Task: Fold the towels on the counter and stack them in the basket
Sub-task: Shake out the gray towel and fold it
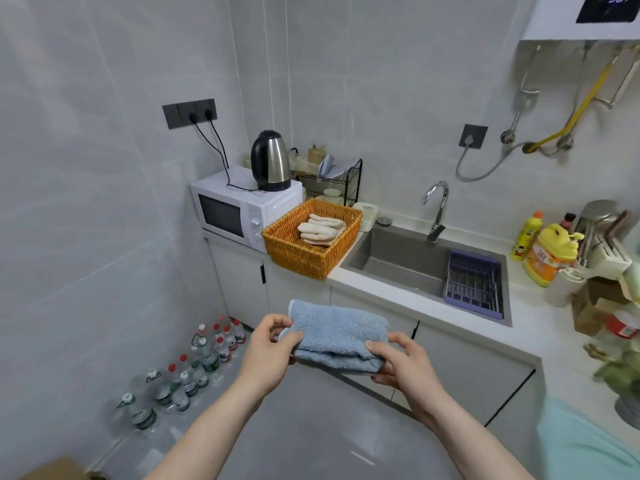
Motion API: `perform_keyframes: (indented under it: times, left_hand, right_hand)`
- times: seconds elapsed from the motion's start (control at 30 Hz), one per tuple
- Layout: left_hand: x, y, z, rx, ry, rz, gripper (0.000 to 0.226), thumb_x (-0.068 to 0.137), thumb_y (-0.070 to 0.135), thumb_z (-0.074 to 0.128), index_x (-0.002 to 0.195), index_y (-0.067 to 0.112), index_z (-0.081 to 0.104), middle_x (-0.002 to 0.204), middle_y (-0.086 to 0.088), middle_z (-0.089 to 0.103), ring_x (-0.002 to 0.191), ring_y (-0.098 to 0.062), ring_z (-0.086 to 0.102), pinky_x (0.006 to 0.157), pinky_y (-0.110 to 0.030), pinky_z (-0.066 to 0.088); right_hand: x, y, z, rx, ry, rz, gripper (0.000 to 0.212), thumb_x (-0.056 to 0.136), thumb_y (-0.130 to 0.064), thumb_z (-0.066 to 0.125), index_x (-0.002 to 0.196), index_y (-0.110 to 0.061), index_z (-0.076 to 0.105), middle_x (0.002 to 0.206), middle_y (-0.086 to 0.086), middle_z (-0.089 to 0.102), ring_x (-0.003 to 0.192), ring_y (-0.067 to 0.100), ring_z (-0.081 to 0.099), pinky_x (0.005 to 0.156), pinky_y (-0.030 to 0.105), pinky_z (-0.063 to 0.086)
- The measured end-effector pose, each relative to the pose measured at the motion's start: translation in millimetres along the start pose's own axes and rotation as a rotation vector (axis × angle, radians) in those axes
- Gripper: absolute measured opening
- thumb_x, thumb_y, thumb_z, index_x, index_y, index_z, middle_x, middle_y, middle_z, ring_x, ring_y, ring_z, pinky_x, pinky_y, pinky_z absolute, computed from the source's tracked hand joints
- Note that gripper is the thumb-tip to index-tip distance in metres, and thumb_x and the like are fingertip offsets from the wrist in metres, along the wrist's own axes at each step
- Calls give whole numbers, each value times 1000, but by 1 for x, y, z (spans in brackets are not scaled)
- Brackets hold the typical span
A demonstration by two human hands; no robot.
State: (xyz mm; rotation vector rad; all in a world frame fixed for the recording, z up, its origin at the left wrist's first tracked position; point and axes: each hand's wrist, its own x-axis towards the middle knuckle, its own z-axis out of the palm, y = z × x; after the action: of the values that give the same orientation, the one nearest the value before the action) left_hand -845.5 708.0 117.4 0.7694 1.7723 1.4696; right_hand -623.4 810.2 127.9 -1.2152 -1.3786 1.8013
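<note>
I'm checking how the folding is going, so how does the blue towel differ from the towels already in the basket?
The blue towel is light blue; the towels in the basket are cream and beige. The blue towel is held in the air by the left hand and right hand, in front of the cabinets; the basket towels lie stacked inside the wicker basket on the counter. Both are folded.

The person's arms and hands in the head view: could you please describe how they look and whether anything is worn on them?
Both forearms are bare up to the bottom edge of the frame, with no sleeves showing. The left hand and right hand wear no gloves, and no rings, watch or bracelets show on the fingers or wrists. A patch of light teal fabric at lower right may be the person's clothing.
</note>
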Motion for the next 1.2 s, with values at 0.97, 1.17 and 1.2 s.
perform_keyframes:
  times: [0.97,1.17,1.2]
  left_hand:
    - [428,45,18,299,106,-140,16,90,20,68,102,23,58,98,-4,63,75,-18,59,86,-52,55]
    - [485,46,37,380,68,-145,17,92,20,67,104,22,55,106,-4,63,85,-17,62,78,-38,54]
    - [494,46,41,406,66,-133,17,92,20,67,104,22,55,107,-2,63,87,-16,61,73,-32,52]
  right_hand:
    - [448,-111,51,-126,-135,79,30,85,-20,75,109,-11,61,72,1,72,60,11,66,67,29,58]
    - [498,-104,44,-212,-91,120,39,80,-34,73,114,-21,59,100,2,66,88,17,65,74,32,54]
    - [505,-104,43,-221,-83,131,43,79,-36,72,117,-22,57,104,1,64,93,16,64,74,32,53]
